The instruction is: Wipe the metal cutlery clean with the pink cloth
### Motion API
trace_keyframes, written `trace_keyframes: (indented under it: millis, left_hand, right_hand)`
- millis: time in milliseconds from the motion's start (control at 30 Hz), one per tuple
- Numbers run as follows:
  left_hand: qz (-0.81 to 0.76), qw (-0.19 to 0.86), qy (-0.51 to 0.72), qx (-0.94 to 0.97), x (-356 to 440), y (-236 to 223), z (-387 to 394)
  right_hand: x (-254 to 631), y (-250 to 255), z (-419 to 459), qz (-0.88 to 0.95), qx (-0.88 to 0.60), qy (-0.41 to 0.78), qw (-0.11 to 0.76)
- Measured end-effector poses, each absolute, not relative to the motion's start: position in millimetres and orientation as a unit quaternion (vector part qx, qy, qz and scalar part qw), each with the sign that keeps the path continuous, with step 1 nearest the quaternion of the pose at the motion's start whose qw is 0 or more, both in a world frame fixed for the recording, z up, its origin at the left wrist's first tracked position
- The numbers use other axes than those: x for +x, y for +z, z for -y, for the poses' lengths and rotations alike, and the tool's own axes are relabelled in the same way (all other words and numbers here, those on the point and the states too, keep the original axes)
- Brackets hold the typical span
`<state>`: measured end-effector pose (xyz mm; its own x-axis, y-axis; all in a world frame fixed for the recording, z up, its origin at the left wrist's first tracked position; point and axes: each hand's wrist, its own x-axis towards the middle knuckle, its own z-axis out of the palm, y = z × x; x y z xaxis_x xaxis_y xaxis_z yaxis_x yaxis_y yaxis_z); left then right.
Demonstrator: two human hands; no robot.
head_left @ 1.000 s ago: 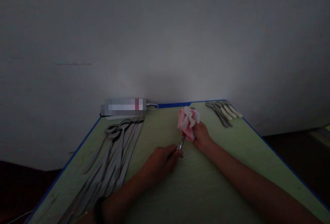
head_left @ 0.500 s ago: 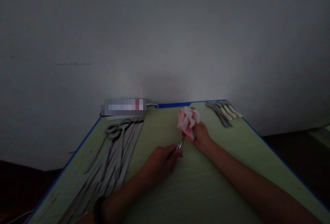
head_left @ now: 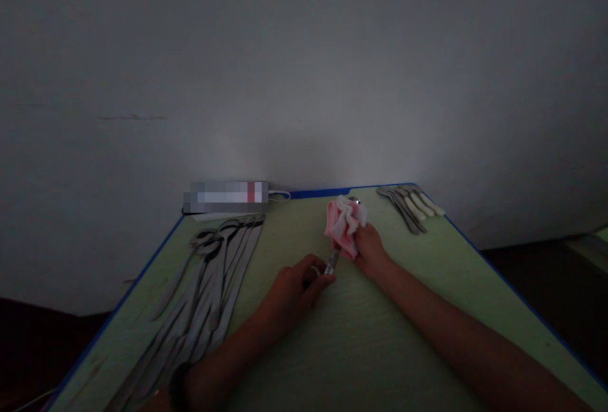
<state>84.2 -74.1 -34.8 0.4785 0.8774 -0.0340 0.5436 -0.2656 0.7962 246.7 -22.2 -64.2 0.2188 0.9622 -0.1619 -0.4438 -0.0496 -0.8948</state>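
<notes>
My left hand (head_left: 301, 288) pinches the handle end of a metal spoon (head_left: 332, 262) between thumb and fingers. A crumpled pink and white cloth (head_left: 342, 228) wraps the middle of the spoon, and the shiny rounded end shows just beyond it. My right hand (head_left: 372, 249) is closed on the cloth from the right side; its fingers are mostly hidden behind the folds. Left of my left hand lies a pile of metal cutlery (head_left: 202, 292), with several spoon bowls at its far end and long handles or blades towards me.
At the back right corner lies more cutlery (head_left: 399, 206), some with cream handles (head_left: 422, 204). A blurred-out box-like object (head_left: 225, 198) with a white cable (head_left: 281, 195) sits at the back left. The pale green table (head_left: 380, 349) has a blue edge and meets a grey wall (head_left: 304, 83).
My left hand's fingers have shifted on the spoon's handle, with the index finger now more bent. The cloth and right hand stay almost in place; the whole view has drifted slightly.
</notes>
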Motion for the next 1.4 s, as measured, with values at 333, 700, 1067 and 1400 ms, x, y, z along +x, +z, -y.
trace_keyframes:
  millis: [333,700,1067,1400]
  left_hand:
    - [-0.454,0.382,0.22,0.774,84.7,-36.1,75.8]
    - [-0.46,0.433,0.336,0.699,81.3,-41.7,76.5]
    - [-0.487,0.427,0.408,0.644,77.5,-38.0,73.1]
    - [-0.51,0.336,0.31,0.728,80.3,-34.2,73.2]
  right_hand:
    - [246.2,-62.0,23.6,0.288,-0.464,0.56,0.623]
    - [243.2,-57.6,33.4,0.432,-0.442,0.535,0.576]
    - [262.1,-4.3,43.2,0.727,-0.402,0.473,0.292]
    - [274.0,11.0,45.9,0.847,-0.354,0.35,0.187]
